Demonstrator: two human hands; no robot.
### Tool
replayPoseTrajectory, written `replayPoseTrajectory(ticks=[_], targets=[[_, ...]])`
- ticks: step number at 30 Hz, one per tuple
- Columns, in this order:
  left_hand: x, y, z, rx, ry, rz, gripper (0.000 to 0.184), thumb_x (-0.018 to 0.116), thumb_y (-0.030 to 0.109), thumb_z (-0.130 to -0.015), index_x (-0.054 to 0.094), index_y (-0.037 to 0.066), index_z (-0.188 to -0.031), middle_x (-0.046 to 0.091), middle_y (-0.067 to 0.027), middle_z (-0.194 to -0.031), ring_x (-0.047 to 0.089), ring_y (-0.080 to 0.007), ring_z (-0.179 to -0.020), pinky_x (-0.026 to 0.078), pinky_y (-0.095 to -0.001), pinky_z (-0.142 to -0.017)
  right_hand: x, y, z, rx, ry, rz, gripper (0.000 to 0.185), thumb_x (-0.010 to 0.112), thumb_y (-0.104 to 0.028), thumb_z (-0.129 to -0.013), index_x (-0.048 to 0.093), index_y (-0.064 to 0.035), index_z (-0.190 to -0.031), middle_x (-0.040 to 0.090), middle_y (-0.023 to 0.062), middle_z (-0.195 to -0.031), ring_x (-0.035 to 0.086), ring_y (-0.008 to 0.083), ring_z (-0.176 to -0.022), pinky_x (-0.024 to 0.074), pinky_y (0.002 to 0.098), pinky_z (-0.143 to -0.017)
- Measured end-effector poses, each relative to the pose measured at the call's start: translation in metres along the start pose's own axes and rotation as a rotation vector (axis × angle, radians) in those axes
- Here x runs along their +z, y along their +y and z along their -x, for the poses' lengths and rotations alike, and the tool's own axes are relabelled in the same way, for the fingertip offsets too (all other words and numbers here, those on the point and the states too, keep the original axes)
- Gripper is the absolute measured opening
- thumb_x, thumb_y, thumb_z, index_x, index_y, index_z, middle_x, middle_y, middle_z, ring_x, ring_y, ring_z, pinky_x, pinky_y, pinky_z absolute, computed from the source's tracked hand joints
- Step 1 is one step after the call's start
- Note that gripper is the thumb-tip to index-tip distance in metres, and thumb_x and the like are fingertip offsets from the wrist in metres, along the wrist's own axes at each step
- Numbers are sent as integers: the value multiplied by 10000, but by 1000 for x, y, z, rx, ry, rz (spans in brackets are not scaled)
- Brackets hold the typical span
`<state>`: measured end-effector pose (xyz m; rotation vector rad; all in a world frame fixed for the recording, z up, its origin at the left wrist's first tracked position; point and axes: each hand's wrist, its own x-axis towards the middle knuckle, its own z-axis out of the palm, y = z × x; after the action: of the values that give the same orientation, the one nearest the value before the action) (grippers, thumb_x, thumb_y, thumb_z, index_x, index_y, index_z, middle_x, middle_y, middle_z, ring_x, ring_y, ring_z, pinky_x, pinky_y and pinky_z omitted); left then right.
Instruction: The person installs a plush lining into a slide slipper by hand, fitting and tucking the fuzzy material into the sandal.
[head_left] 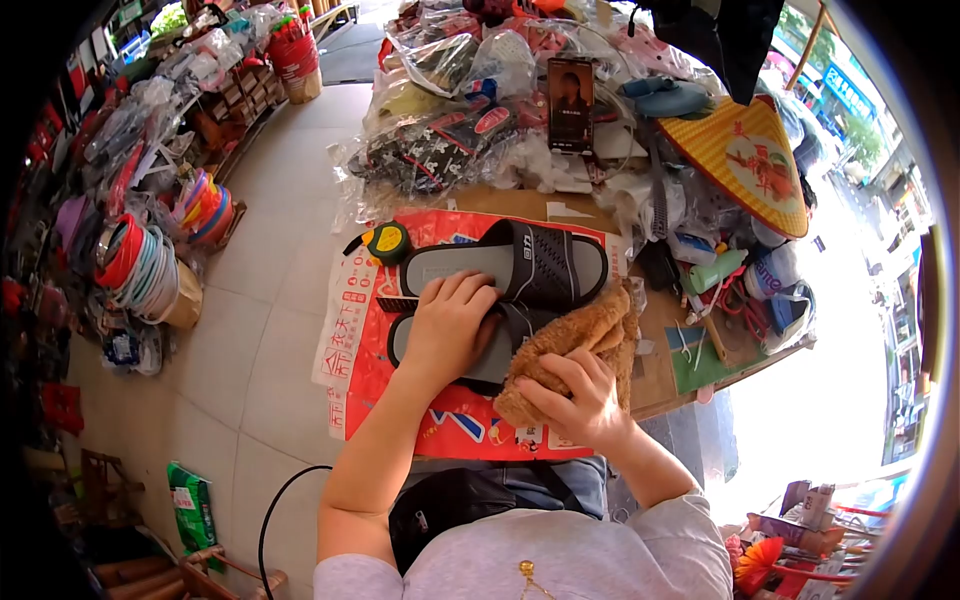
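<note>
A pair of black slide sandals with grey footbeds lies on a red printed plastic bag (375,415). The far slide sandal (450,268) rests with its strap toward the right. Over the near slide sandal (403,335), my left hand (452,325) is closed, its curled fingers holding the footbed and reaching up to the far one's edge. My right hand (580,395) grips a fuzzy brown cloth (590,335), bunched against the near sandal's front, which it partly hides. Beside the far sandal's heel sits a yellow and dark green tape measure (386,242).
Plastic-wrapped goods (440,150) pile up behind the bag, with a phone (570,105) propped upright among them. A yellow conical hat (740,160) leans at the right, above scissors (690,345) on a green patch. Buckets (125,250) and stacked goods line the left.
</note>
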<state>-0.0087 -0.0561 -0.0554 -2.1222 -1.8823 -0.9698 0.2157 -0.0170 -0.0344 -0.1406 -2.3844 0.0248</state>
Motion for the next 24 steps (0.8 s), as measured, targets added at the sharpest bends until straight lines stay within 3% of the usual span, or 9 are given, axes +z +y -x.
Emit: replayPoseTrajectory(ticks=[3,8,10,12,15,24], targets=[[1,-1,0,9,8,-6,321,707,99,-780,620,80,-1089,638,-78,-1222,556,-280,-1221,402,-415,-1020,-7,9,11,-16,19,-27,468,731,-148,-625,715,-150,-1093,589,79,-990,596,220,-725,513,314,-559],[0,0,0,0,17,18,314,711,98,-779,621,79,-1079,642,-77,-1215,564,-280,-1212,409,-418,-1013,-36,17,23,81,-67,-43,447,720,-81,-635,712,-125,-1080,588,78,-953,629,231,-727,528,342,-563],[0,0,0,0,16,25,314,713,99,-778,622,79,-1077,643,-78,-1214,566,-280,-1210,411,-420,-1011,-46,17,19,187,-12,86,456,719,-72,-633,713,-128,-1086,591,73,-933,634,242,-728,526,345,-568],[1,1,-1,-5,20,3,310,712,100,-780,624,77,-1076,642,-80,-1216,563,-281,-1213,412,-417,-1009,-40,10,19,198,91,126,463,747,-108,-628,715,-171,-1085,585,49,-922,611,208,-697,516,326,-565],[1,-1,0,1,22,3,309,711,100,-779,625,76,-1075,643,-82,-1215,562,-283,-1213,412,-414,-1009,-21,-14,-2,-110,-34,47,414,772,-220,-658,716,-266,-1065,534,-10,-963,523,120,-669,480,266,-540],[2,-1,1,5,23,17,319,715,101,-775,623,79,-1080,641,-80,-1220,563,-283,-1211,409,-417,-1016,-51,10,46,-25,-204,102,288,788,-205,-615,739,-263,-893,529,3,-935,553,156,-734,488,289,-567]])
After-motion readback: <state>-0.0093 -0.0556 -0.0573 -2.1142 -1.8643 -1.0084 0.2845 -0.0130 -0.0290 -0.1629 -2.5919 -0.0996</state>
